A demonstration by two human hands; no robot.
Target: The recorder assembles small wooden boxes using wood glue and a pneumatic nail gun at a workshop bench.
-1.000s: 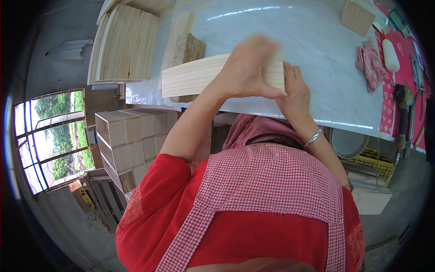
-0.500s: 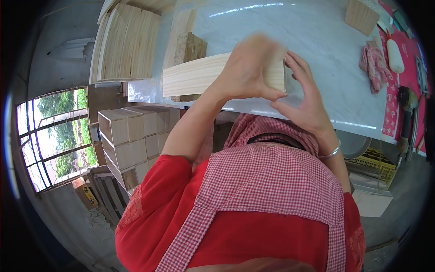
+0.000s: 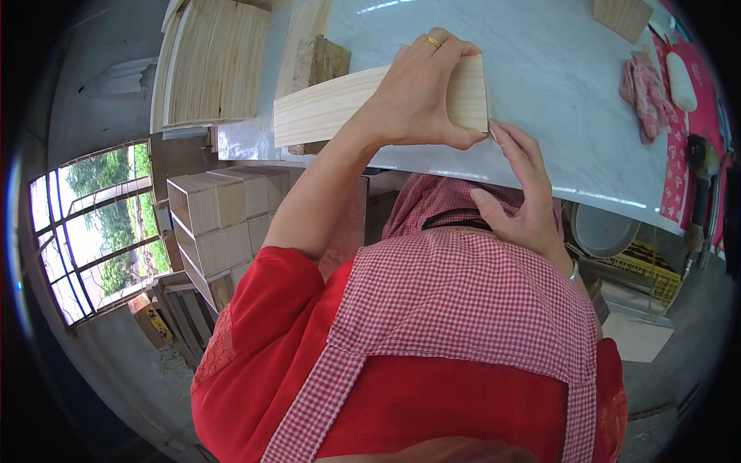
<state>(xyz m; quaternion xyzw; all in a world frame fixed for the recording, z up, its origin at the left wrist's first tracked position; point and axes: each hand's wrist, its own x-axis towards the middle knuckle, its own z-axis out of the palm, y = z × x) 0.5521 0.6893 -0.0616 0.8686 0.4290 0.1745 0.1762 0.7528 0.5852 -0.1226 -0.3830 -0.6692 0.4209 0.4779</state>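
In the head view, I find the long, pale, straight-grained wooden piece (image 3: 316,106) at the upper centre of the frame, above the whitish marbled counter (image 3: 571,108). Near its left end it seems to lie across a rough brown block of pressed wood chips (image 3: 320,60); whether the piece is one board or a joined part, I cannot tell.

My left hand (image 3: 413,96) spans the piece near its right end. Its fingers are grasping it across the width, with the thumb at the lower edge and the other fingers at the upper edge. My right hand (image 3: 534,193) is not clenched: its fingertips are at the lower right corner, apparently touching, while its thumb stands apart and grips nothing that I can see.

I judge that the step in hand is steadying the piece and feeling or adjusting its right end. The next move, I think, calls for a firm left grasp and light fingertip pressure at this corner, so that the piece does not turn upon the block.
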